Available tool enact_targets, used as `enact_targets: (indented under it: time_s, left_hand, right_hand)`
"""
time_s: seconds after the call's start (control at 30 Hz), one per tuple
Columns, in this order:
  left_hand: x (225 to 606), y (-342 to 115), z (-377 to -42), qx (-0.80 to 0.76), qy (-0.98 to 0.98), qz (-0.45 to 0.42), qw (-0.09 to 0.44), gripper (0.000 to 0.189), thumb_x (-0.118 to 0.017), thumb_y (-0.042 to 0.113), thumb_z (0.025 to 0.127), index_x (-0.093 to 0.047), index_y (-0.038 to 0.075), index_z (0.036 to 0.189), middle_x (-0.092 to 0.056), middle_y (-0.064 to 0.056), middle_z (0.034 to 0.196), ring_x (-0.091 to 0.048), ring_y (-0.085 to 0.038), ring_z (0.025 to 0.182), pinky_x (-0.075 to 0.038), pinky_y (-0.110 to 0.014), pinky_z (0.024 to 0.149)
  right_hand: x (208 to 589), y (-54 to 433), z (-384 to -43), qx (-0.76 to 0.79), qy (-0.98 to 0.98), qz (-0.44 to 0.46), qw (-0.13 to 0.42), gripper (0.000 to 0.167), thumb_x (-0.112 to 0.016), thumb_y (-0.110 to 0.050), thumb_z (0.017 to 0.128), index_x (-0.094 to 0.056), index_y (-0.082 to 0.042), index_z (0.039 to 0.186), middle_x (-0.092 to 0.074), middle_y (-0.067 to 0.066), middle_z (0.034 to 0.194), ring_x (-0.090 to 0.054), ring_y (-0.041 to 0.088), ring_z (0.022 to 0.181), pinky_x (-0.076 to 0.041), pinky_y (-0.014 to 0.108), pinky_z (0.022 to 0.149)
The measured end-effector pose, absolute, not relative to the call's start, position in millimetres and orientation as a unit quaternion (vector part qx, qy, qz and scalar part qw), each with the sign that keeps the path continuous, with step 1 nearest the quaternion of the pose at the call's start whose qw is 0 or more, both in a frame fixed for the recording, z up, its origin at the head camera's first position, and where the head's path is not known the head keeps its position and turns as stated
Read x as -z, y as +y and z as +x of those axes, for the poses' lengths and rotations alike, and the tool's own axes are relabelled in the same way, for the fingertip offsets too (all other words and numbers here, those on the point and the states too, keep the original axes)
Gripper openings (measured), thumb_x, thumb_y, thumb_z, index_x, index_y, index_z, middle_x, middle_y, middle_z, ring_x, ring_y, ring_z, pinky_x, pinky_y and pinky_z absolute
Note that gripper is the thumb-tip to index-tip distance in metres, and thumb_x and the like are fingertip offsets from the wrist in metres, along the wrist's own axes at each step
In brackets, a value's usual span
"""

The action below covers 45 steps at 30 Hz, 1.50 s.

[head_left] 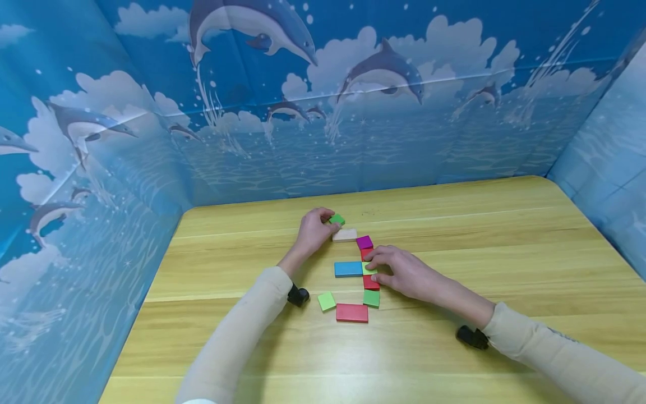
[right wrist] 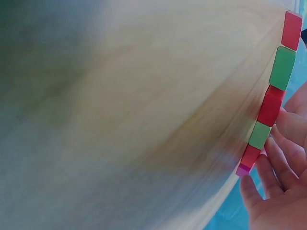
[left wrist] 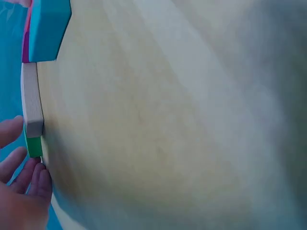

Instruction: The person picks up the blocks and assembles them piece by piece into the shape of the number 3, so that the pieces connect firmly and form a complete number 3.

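At the far end of a curved row of blocks, my left hand (head_left: 314,229) holds a small green block (head_left: 337,219) between thumb and fingers; in the left wrist view that block (left wrist: 33,146) sits against a whitish block (left wrist: 32,98). My right hand (head_left: 404,272) rests its fingertips along the outer side of the row, beside a yellow-green block (head_left: 369,269) and a red block (head_left: 371,282). In the right wrist view its thumb touches the red block (right wrist: 270,105); the fingers are extended. A blue block (head_left: 348,269) lies left of the yellow-green one.
A magenta block (head_left: 364,242) links the whitish block to the row. At the near end lie a green block (head_left: 371,299), a long red block (head_left: 352,313) and a tilted light-green block (head_left: 326,302). A dolphin-print curtain (head_left: 313,151) stands behind the wooden table (head_left: 227,247).
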State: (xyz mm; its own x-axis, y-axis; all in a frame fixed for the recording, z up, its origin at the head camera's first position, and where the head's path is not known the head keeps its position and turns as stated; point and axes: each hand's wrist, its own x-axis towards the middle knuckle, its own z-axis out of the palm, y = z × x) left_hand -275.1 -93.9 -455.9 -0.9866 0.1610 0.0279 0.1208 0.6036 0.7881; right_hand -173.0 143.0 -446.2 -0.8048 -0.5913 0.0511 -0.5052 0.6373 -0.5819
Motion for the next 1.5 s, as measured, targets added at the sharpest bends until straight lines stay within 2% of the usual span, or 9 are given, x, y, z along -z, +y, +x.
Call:
enact_targets:
  time_s: [0.3,0.73,0.97,1.13,1.33,1.5]
  left_hand:
    - [454.7,-89.4,-281.2,-0.414,0.903,0.108,0.043,0.036,-0.069,0.011,0.093,-0.064,0.004,0.128,-0.065,-0.006,0.118,-0.059,-0.019,0.105,-0.051,-0.031,0.086]
    - [454.0,-98.2,-277.9,-0.474,0.878,0.058,0.013,0.032,-0.067,0.006,0.094,-0.064,0.001,0.126,-0.065,-0.010,0.117,-0.057,-0.023,0.102,-0.050,-0.034,0.085]
    - [448.5,-106.4,-270.2,-0.502,0.864,0.029,0.010,0.033,-0.071,0.009,0.091,-0.067,0.003,0.123,-0.066,-0.006,0.111,-0.057,-0.020,0.097,-0.050,-0.032,0.081]
    - [442.9,-118.1,-264.7,-0.526,0.850,0.011,0.002,0.035,-0.073,0.009,0.088,-0.067,0.002,0.121,-0.066,-0.008,0.110,-0.056,-0.021,0.096,-0.048,-0.033,0.080]
    - [440.6,-128.9,-254.4,-0.528,0.849,0.009,0.018,0.040,-0.077,0.007,0.084,-0.065,0.000,0.122,-0.064,-0.011,0.110,-0.056,-0.022,0.096,-0.049,-0.033,0.082]
    - [444.3,-130.2,-247.1,-0.506,0.862,0.021,0.033,0.042,-0.078,0.004,0.083,-0.065,0.001,0.122,-0.065,-0.008,0.108,-0.058,-0.022,0.097,-0.050,-0.033,0.084]
  right_hand:
    - [446.0,143.2,-172.8,0.299,0.902,-0.301,0.075,0.022,-0.074,-0.014,0.089,-0.073,-0.013,0.111,-0.060,0.000,0.126,-0.052,0.027,0.123,-0.043,0.047,0.101]
    - [443.9,139.6,-174.2,0.290,0.904,-0.306,0.074,0.022,-0.074,-0.013,0.089,-0.073,-0.012,0.111,-0.059,0.003,0.126,-0.054,0.029,0.120,-0.045,0.049,0.099]
    - [444.7,142.2,-173.5,0.296,0.903,-0.305,0.070,0.022,-0.074,-0.013,0.089,-0.073,-0.012,0.111,-0.060,0.000,0.125,-0.054,0.027,0.119,-0.045,0.048,0.099]
    - [445.8,143.1,-173.9,0.300,0.902,-0.303,0.069,0.022,-0.075,-0.013,0.089,-0.073,-0.012,0.111,-0.060,-0.001,0.125,-0.054,0.026,0.119,-0.045,0.046,0.099]
    - [446.9,142.8,-173.8,0.301,0.901,-0.305,0.067,0.022,-0.075,-0.014,0.089,-0.074,-0.013,0.110,-0.060,-0.002,0.124,-0.054,0.026,0.119,-0.046,0.045,0.099]
    - [446.5,143.0,-173.4,0.302,0.900,-0.305,0.069,0.022,-0.074,-0.013,0.089,-0.073,-0.013,0.110,-0.060,-0.001,0.124,-0.054,0.026,0.120,-0.045,0.046,0.099]
